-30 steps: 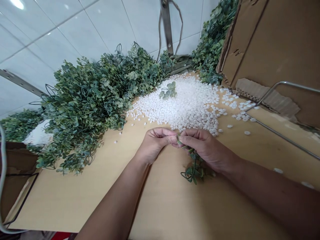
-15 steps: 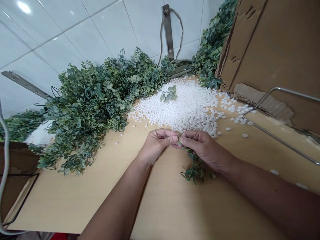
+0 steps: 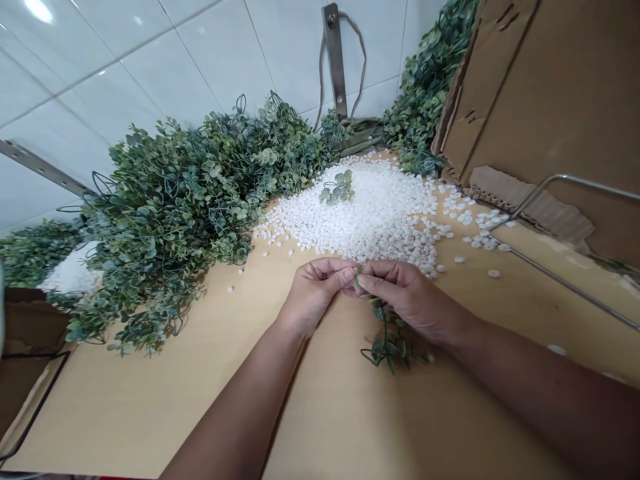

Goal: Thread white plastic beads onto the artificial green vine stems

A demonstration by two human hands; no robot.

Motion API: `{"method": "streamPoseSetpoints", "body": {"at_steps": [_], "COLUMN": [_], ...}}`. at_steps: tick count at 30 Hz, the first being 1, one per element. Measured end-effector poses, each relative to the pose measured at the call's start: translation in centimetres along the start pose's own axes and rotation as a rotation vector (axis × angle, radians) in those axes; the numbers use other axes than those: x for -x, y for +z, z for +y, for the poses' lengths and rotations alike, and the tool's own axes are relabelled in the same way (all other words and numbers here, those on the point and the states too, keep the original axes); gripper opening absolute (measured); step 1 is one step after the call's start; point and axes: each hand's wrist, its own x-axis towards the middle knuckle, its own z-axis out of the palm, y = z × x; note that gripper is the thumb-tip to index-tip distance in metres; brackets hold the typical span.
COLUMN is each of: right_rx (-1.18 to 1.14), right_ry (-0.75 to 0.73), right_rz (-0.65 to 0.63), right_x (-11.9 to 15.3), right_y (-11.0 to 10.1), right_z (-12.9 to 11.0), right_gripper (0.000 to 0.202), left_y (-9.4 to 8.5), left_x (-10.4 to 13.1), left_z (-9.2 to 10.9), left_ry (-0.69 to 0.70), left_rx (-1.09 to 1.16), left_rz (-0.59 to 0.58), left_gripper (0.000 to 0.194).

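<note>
My left hand (image 3: 320, 287) and my right hand (image 3: 400, 290) meet fingertip to fingertip at the near edge of a heap of small white plastic rings (image 3: 375, 213). Both are closed in a pinch. Between them shows the green tip of an artificial leaf sprig (image 3: 393, 343), whose dark stem and leaves hang below my right hand. My left thumb and forefinger press at that tip; whether a white ring is in them too is hidden. A loose piece of leaves (image 3: 337, 188) lies on top of the heap.
A large pile of artificial greenery (image 3: 185, 193) covers the back left of the wooden table (image 3: 150, 413). At right stand a cardboard box (image 3: 560, 100) and a bent metal rod (image 3: 575, 277). More greenery (image 3: 425, 87) lies behind the box. A metal bracket (image 3: 335, 60) leans on the tiled wall.
Both hands stay pinched together in nearly the same place, with slightly more of the green tip showing between the fingers. The view has shifted a little.
</note>
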Motion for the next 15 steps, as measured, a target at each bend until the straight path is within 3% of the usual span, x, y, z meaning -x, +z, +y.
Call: {"method": "streamPoseSetpoints", "body": {"at_steps": [15], "right_rx": [0.02], "right_ry": [0.027], "right_rz": [0.063], "right_x": [-0.08], "right_y": [0.2], "right_z": [0.01], "right_gripper": [0.026], "left_y": [-0.06], "left_x": [0.01], "left_z": [0.21], "left_ry": [-0.036], "left_rx": [-0.042], "left_rz": [-0.033], "left_gripper": [0.023]}}
